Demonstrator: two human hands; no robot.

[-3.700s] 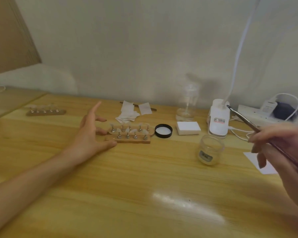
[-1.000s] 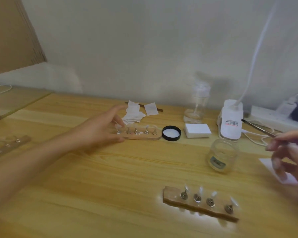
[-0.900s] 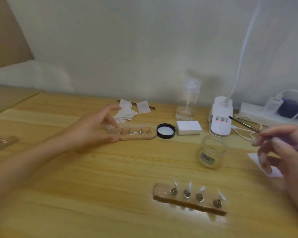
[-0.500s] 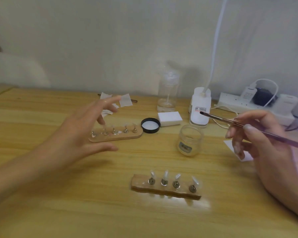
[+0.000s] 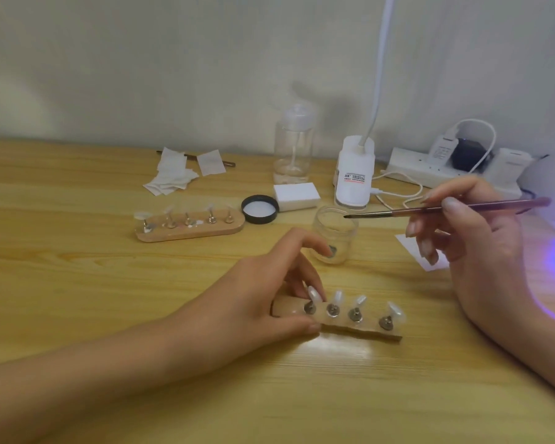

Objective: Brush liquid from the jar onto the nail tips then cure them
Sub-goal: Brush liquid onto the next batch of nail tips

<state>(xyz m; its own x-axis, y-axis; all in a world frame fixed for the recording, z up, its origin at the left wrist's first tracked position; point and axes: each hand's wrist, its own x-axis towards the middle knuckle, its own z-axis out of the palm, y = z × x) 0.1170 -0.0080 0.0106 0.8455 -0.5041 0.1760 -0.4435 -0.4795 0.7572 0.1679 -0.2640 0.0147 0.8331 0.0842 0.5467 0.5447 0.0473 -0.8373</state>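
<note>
Shows left hand (image 5: 269, 302) pinching, thumb in front and curled fingers behind, the left end of the rectangular pale wooden holder (image 5: 366, 329) near the front of the wooden table (image 5: 109, 283), with four clear nail tips (image 5: 337, 298) upright on metal pegs. Shows right hand (image 5: 474, 238) gripping a thin reddish-handled brush (image 5: 462, 208) pen-fashion, bristles poised above the mouth of the small clear glass jar (image 5: 337, 230) just behind the holder. Risks, as judged: tipping the jar with the raised left forefinger, close against its side; dripping liquid onto the table in crossing to the tips; flooding a tip with an overloaded brush. Offers no legible writing: red and black print on the white lamp base (image 5: 354, 168) too small to read; dark jar label partly covered by a fingertip
</note>
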